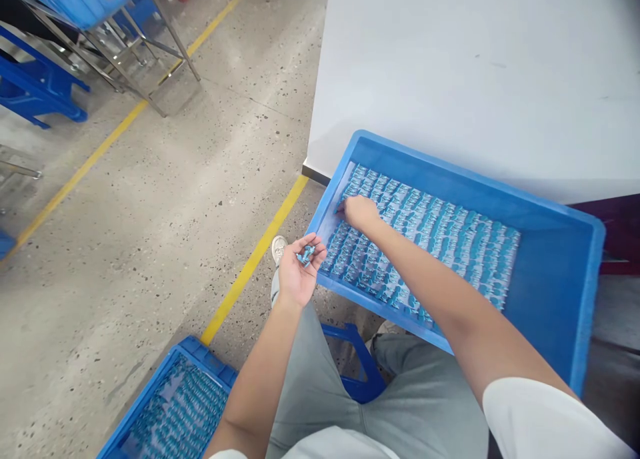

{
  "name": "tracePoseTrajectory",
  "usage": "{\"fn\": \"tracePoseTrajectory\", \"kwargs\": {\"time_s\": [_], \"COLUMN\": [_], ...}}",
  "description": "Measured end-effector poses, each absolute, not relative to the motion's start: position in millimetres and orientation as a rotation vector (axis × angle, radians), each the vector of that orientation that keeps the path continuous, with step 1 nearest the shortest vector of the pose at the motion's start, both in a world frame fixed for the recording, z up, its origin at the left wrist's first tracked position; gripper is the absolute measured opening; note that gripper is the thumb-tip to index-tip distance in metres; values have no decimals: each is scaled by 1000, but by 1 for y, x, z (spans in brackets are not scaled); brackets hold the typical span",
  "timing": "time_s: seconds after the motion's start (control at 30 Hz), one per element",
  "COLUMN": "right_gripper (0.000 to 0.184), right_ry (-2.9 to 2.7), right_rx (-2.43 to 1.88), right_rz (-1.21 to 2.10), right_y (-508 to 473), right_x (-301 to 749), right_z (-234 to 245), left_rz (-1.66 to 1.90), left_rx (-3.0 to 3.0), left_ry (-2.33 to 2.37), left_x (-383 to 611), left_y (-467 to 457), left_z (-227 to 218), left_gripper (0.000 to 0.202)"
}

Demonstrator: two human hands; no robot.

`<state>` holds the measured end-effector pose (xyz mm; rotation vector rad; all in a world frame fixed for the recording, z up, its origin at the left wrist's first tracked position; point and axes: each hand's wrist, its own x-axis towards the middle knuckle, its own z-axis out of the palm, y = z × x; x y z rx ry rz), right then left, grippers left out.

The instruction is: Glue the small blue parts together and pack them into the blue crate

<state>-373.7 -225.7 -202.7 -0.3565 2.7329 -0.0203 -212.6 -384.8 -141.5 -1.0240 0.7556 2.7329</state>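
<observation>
My left hand (301, 270) is turned palm up with its fingers curled, cupping several small teal-blue pieces (305, 255). It is just outside the left end of a large blue plastic crate (475, 169). My right hand (361, 213) reaches into that crate, its fingers pinched together low over the left end of the rows; whatever lies between the fingertips is too small to make out. Rows of similar small teal pieces (450, 235) cover a pale sheet (327, 227) on the crate's floor. My right forearm hides part of the rows.
A white surface (450, 65) lies beyond the crate. At lower left, a second blue crate (187, 345) holds more rows of teal pieces. A blue stool (363, 372) shows between my legs. Yellow lines (250, 265) mark the speckled floor; metal stands (145, 45) and a blue stool (43, 85) are at upper left.
</observation>
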Motion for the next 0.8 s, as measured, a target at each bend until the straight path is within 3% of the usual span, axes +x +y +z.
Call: {"fn": "tracePoseTrajectory", "kwargs": {"time_s": [0.17, 0.33, 0.4, 0.57, 0.8], "right_gripper": [26, 36, 33, 22, 23], "right_ry": [2815, 2795, 2632, 2586, 2729], "right_rx": [-379, -753, -982, -1182, -1309], "right_rz": [-107, -984, -1130, -988, -457], "right_y": [-226, -219, -217, -219, -225], "right_x": [-360, -314, -298, -285, -277], "right_z": [-182, -148, -139, -133, -120], "left_rz": [2745, 2713, 2709, 2682, 2661], "left_rx": [-871, -836, -833, -835, -788], "left_ry": [681, 694, 718, 750, 806], "left_x": [-214, -218, -219, -220, -216], "left_y": [-389, -388, -386, -379, -373], "left_z": [-138, -140, -141, -144, -144], "left_gripper": [39, 38, 35, 26, 30]}}
